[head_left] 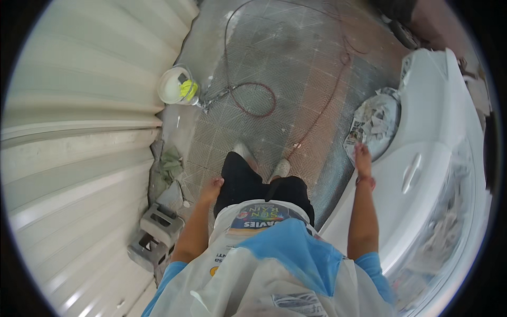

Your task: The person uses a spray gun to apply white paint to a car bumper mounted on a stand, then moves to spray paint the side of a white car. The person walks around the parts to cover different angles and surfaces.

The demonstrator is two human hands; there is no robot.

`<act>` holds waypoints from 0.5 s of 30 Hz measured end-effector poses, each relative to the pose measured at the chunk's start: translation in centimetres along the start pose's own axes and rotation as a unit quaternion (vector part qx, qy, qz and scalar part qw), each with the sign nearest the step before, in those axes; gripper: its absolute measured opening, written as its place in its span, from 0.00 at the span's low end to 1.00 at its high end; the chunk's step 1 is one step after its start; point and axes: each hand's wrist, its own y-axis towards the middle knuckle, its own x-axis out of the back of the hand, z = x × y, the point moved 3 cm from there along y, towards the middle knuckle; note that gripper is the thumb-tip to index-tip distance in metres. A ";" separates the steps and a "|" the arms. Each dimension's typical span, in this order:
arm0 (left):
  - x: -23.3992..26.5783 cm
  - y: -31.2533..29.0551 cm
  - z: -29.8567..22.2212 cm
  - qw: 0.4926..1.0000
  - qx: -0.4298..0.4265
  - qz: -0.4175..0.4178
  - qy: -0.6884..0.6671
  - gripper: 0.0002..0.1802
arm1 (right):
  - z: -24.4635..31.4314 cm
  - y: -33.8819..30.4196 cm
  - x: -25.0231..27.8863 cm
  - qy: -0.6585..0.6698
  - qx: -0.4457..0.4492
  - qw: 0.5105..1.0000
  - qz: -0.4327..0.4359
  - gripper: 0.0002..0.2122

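White car (425,121): glossy, curved; wheel (377,124) wrapped in printed paper, window (446,227) crumpled-looking inside. Right hand (363,158) near wheel, left hand (212,188) by black legwear (240,182); cannot tell whether fingers pinch anything.

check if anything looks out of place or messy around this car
The red hose looks untidy: it lies in loose loops across the floor, one strand running close to the right shoe, a possible trip hazard. The white car shows no obvious damage.

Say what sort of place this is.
Probably a car body or paint shop: there's a white car, its paper-covered wheel, and a long reddish hose lying in loops.
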 end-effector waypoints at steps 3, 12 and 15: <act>2.3 5.1 -0.6 0.997 0.021 -0.006 -0.068 0.26 | 10.5 9.6 -3.0 -0.006 -0.031 0.999 0.036 0.18; 8.8 27.7 -11.3 0.994 -0.021 0.090 -0.058 0.26 | 16.8 10.6 -26.5 -0.144 -0.135 0.948 0.251 0.20; 9.1 37.6 -15.6 0.975 -0.155 0.113 0.113 0.27 | 16.4 10.7 -37.3 -0.173 -0.126 0.908 0.361 0.19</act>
